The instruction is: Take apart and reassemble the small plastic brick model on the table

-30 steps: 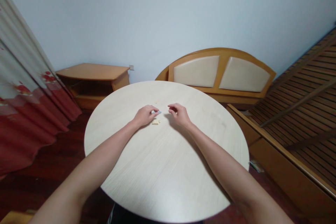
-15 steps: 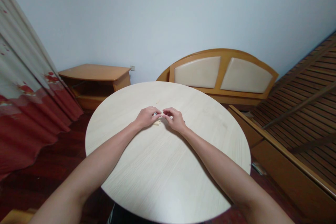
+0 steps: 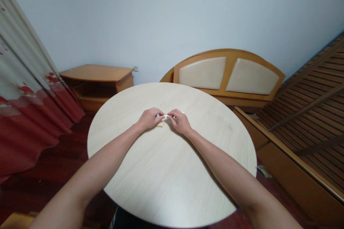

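Over the middle of the round table (image 3: 166, 171), my left hand (image 3: 151, 118) and my right hand (image 3: 179, 121) face each other with fingertips pinched. Between them shows a small whitish piece (image 3: 166, 116), gripped from both sides; its kind is too small to make out. Just below my left fingertips lie several little pale wooden pieces (image 3: 160, 125) on the tabletop. A tiny yellowish sliver (image 3: 161, 104) rests farther back. Something bluish beside my left fingers is mostly hidden by them.
A wooden cabinet (image 3: 98, 73) stands behind the table on the left, near a red and white curtain (image 3: 40, 100). Behind on the right is a headboard (image 3: 228, 75) with cream panels. A wooden bed frame (image 3: 290, 161) and slats (image 3: 314, 114) flank the right side.
My fingertips have parted very slightly, and more of the whitish piece shows between them. My right hand has turned a little. The wooden pieces on the table stay put.
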### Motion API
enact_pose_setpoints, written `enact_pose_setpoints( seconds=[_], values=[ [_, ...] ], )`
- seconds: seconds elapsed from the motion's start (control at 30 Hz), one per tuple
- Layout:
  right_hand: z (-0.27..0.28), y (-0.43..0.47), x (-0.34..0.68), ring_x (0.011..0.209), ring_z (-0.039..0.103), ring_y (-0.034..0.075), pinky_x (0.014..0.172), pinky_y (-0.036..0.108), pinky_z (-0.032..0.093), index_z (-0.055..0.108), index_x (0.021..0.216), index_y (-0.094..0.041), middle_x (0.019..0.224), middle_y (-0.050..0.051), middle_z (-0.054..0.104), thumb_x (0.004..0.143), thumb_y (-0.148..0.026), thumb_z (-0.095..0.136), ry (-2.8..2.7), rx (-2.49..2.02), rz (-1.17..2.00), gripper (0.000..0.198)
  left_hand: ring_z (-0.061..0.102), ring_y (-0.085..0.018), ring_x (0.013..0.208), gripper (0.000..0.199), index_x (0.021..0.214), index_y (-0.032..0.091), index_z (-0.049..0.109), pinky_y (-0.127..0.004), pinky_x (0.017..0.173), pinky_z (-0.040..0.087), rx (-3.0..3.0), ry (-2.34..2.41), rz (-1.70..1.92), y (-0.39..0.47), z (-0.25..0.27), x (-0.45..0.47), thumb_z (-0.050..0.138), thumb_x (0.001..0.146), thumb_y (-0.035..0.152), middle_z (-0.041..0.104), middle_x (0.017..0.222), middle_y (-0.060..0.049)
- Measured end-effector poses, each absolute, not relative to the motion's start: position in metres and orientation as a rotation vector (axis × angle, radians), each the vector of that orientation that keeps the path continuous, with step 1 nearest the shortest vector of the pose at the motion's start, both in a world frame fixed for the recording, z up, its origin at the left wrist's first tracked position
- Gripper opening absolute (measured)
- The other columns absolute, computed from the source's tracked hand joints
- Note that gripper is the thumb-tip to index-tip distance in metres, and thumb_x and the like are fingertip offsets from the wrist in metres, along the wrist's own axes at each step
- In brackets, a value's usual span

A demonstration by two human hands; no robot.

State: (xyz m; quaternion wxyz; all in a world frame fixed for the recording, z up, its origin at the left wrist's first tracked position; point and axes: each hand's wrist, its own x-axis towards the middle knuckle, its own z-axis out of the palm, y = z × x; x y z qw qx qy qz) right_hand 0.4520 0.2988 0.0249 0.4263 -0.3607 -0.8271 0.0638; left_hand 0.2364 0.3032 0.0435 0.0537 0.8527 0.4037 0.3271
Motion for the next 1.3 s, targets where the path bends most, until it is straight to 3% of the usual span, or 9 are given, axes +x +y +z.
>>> enact_pose_setpoints(
  seconds=[0.63,0.93,1.3],
  values=[
    [0.028,0.296,0.451,0.085,0.062,0.019,0.079,0.031,0.048,0.07,0.091,-0.021,0.09,0.006,0.068,0.1,-0.029,0.055,-2.079,-0.918,0.154,0.02,0.065,-0.019,0.087,0.024,0.097,0.02,0.078,-0.031,0.082,0.048,2.583,1.255,0.952,0.303,0.046,0.237,0.059,0.096,0.036,0.076,0.095,-0.007],
    [0.034,0.29,0.449,0.091,0.065,0.021,0.083,0.033,0.049,0.071,0.1,-0.02,0.097,0.008,0.072,0.099,-0.028,0.055,-2.164,-0.832,0.167,0.018,0.058,-0.014,0.068,0.022,0.088,0.017,0.079,-0.026,0.064,0.042,2.397,1.075,0.661,0.305,0.061,0.21,0.066,0.083,0.034,0.073,0.079,-0.004],
    [0.032,0.292,0.451,0.088,0.064,0.02,0.082,0.033,0.049,0.072,0.093,-0.02,0.093,0.007,0.072,0.098,-0.025,0.056,-2.18,-0.886,0.158,0.017,0.058,-0.015,0.068,0.02,0.086,0.018,0.08,-0.027,0.065,0.042,2.361,1.062,0.581,0.302,0.059,0.21,0.07,0.08,0.035,0.073,0.078,-0.004]
  ],
)
